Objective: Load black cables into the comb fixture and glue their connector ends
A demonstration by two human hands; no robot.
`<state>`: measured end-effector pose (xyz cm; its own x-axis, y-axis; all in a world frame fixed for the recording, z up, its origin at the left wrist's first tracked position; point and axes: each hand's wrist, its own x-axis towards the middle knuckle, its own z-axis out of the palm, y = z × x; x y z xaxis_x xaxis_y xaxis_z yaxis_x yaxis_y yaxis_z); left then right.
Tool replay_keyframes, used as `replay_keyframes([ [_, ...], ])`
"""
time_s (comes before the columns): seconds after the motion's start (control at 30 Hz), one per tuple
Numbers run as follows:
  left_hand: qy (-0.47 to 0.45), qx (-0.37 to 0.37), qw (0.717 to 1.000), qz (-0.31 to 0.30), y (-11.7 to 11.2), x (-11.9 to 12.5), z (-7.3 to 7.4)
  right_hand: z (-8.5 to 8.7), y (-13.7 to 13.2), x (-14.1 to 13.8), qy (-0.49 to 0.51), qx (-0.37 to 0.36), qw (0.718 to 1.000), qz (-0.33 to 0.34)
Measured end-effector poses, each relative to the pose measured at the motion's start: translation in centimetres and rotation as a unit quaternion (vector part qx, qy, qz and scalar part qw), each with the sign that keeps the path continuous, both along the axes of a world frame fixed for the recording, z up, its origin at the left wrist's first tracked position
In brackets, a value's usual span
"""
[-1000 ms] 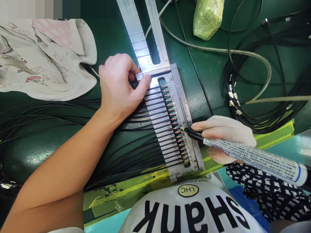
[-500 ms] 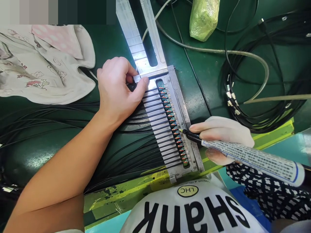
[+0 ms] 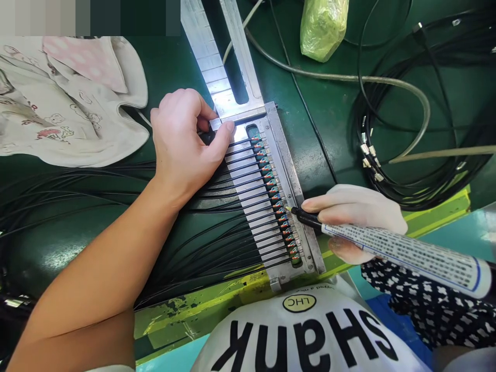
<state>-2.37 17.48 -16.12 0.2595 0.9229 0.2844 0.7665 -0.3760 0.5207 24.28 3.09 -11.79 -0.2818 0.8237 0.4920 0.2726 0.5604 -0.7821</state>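
My left hand [image 3: 186, 139] grips the left edge of a metal fixture [image 3: 251, 217] near its hinge, thumb on top and fingers partly hidden. Several thin black cables [image 3: 228, 237] run side by side across the fixture from the left. Their stripped ends, with small coloured wires [image 3: 277, 204] and metal connectors, lie in a row over its slot. My right hand [image 3: 360, 209], in a pale glove or finger covers, is closed around a marker pen [image 3: 403, 253] with a white printed label. The pen's tip is at the row's middle, close to one wire end; contact cannot be made out.
The fixture's slotted metal lid [image 3: 236, 57] stands open toward the back. Coiled black cables [image 3: 387, 170] lie at the right, near a grey hose [image 3: 333, 77] and a green wrapped bundle [image 3: 323, 31]. White printed cloth [image 3: 77, 103] lies at the left. A yellow-green edge strip [image 3: 201, 310] borders the table.
The view has shifted very slightly. Both hands keep the same hold, and the pen tip stays at about the same place along the row.
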Motion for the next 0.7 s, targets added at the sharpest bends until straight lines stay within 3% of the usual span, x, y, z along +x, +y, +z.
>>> replay_keyframes([
  [0.7,0.021,0.006,1.0,0.006,0.01,-0.03,-0.01,0.33,0.21,0.12,-0.031,0.0,1.0,-0.005],
])
